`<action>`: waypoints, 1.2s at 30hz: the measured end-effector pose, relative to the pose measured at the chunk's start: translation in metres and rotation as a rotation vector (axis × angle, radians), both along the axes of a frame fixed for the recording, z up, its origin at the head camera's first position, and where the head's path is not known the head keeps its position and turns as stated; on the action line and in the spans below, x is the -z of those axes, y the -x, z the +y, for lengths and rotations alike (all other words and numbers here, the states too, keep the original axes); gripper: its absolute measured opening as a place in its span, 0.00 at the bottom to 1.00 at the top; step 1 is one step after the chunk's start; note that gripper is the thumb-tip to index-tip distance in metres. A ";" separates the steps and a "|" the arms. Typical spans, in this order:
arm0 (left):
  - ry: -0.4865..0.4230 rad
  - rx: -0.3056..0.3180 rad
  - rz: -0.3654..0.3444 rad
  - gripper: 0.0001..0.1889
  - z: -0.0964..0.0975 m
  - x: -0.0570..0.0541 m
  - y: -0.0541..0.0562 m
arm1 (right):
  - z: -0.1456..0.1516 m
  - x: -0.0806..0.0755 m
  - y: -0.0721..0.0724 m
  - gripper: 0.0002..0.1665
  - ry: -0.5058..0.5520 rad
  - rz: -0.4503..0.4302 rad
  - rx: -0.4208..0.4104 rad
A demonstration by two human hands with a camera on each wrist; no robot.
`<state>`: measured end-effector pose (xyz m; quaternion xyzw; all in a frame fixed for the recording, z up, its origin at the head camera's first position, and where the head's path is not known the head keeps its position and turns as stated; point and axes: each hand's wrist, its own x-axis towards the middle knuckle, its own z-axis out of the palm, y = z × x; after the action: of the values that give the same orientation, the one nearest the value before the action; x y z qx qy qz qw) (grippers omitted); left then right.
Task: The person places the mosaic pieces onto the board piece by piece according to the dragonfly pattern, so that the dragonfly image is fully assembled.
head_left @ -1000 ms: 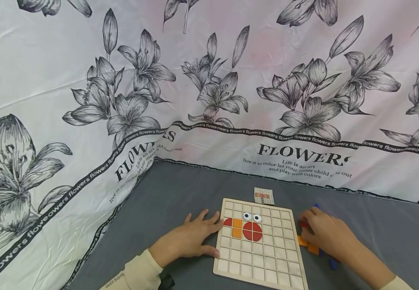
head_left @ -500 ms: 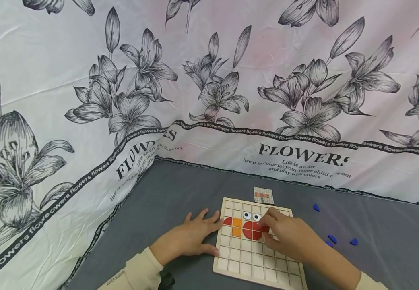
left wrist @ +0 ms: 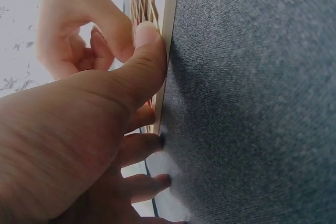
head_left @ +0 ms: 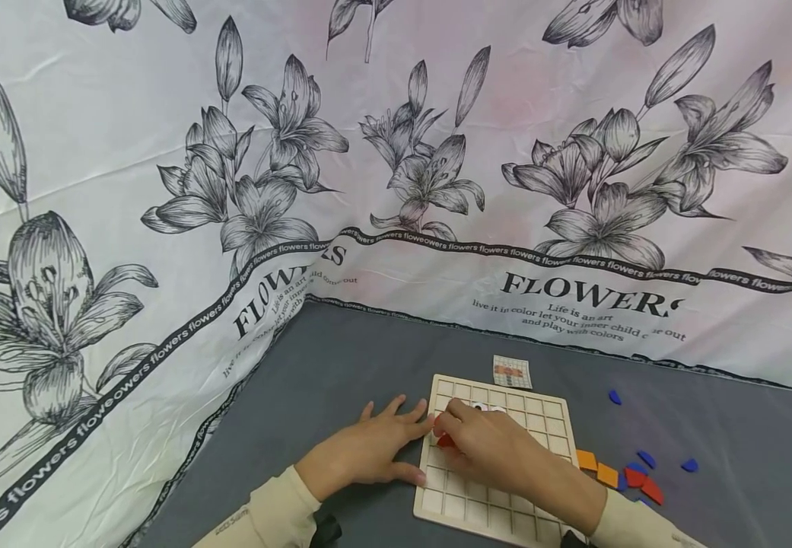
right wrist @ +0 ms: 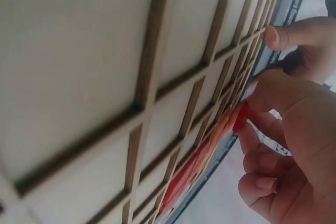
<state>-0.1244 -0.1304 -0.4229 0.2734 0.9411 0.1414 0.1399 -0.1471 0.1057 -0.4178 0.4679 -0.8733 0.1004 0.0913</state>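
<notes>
A wooden grid board (head_left: 478, 502) lies on the grey cloth, with my left hand (head_left: 368, 449) at its left edge. That hand's fingers are spread, and its thumb touches the rim, as the left wrist view shows. Over the board's left columns my right hand (head_left: 498, 449) pinches a small red tile (right wrist: 241, 117) between thumb and fingertips. Red tiles (right wrist: 181, 184) and orange tiles sit in grid cells beyond it in the right wrist view. Round eye tiles (head_left: 479, 406) peek out above the right hand, which hides most of the placed tiles in the head view.
A small pattern card (head_left: 511, 372) lies behind the board. Loose orange tiles (head_left: 607, 476), red tiles (head_left: 651, 490) and several blue tiles (head_left: 690, 465) are scattered on the cloth to the right. A flower-printed curtain (head_left: 423, 289) borders the cloth at the back and left.
My right hand has gone from the loose tiles at the right, across the board, to its left columns with a red tile. The left hand has stayed at the board's edge.
</notes>
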 end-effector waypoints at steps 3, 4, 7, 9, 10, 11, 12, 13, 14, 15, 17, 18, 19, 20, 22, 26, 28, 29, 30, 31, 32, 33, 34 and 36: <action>-0.002 0.004 -0.002 0.46 0.000 0.000 0.001 | -0.003 0.003 0.000 0.11 0.014 0.015 -0.012; -0.003 0.004 -0.004 0.47 0.000 0.000 0.001 | -0.003 0.005 0.000 0.12 0.012 0.021 -0.012; -0.010 0.005 -0.010 0.47 0.000 0.000 0.001 | -0.002 0.007 0.000 0.13 0.005 0.048 -0.002; -0.012 0.004 -0.012 0.47 0.000 0.001 0.001 | 0.000 0.007 -0.001 0.13 0.012 0.074 0.002; -0.012 0.003 -0.013 0.47 0.001 0.001 0.001 | 0.002 0.006 -0.002 0.14 0.020 0.090 0.003; -0.012 0.002 -0.013 0.47 0.001 0.001 0.001 | 0.004 0.005 -0.003 0.14 0.028 0.109 0.003; -0.010 0.001 -0.015 0.47 0.002 0.001 0.001 | 0.005 0.005 -0.004 0.13 0.034 0.126 0.006; -0.010 -0.001 -0.017 0.47 0.002 0.001 0.001 | 0.007 0.004 -0.006 0.12 0.039 0.136 0.009; -0.007 -0.003 -0.018 0.47 0.002 0.000 0.001 | 0.009 0.003 -0.008 0.11 0.038 0.148 0.012; -0.004 -0.004 -0.019 0.47 0.003 0.000 0.001 | 0.011 0.002 -0.010 0.09 0.035 0.151 0.015; -0.002 -0.007 -0.020 0.47 0.003 -0.001 0.001 | 0.013 0.001 -0.014 0.08 0.022 0.142 0.020; -0.001 -0.009 -0.018 0.47 0.003 -0.002 0.001 | 0.014 0.000 -0.016 0.08 0.016 0.134 0.023; -0.004 -0.012 -0.017 0.47 0.003 -0.002 0.000 | 0.014 0.000 -0.018 0.09 0.011 0.129 0.022; -0.006 -0.013 -0.015 0.47 0.003 -0.002 0.000 | 0.014 0.001 -0.019 0.10 0.004 0.127 0.025; -0.014 -0.014 -0.013 0.47 0.002 -0.002 0.000 | 0.014 0.002 -0.021 0.12 0.007 0.130 0.024; -0.019 -0.011 -0.008 0.47 0.001 0.000 0.000 | 0.013 0.005 -0.022 0.13 0.011 0.157 0.023; -0.019 -0.008 -0.009 0.47 0.001 0.000 0.000 | 0.013 0.006 -0.021 0.13 0.006 0.162 0.026; -0.019 -0.008 -0.011 0.47 0.001 0.001 0.000 | 0.013 0.006 -0.021 0.13 0.000 0.162 0.028; -0.020 -0.008 -0.012 0.47 0.001 0.001 0.000 | 0.013 0.006 -0.021 0.14 -0.005 0.159 0.030; -0.020 -0.007 -0.013 0.47 0.001 0.001 0.000 | 0.013 0.006 -0.021 0.15 -0.010 0.155 0.032; -0.022 -0.008 -0.015 0.47 0.002 0.001 -0.001 | 0.013 0.006 -0.021 0.15 -0.014 0.152 0.035; -0.022 -0.009 -0.017 0.47 0.002 0.000 -0.001 | 0.013 0.006 -0.021 0.15 -0.016 0.148 0.037; -0.023 -0.010 -0.016 0.47 0.002 0.000 -0.001 | 0.014 0.006 -0.021 0.16 -0.017 0.146 0.039; -0.023 -0.012 -0.015 0.47 0.002 0.000 -0.001 | 0.014 0.007 -0.021 0.16 -0.014 0.142 0.040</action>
<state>-0.1239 -0.1285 -0.4233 0.2684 0.9400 0.1551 0.1428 -0.1261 0.1196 -0.4249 0.4570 -0.8745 0.0591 0.1516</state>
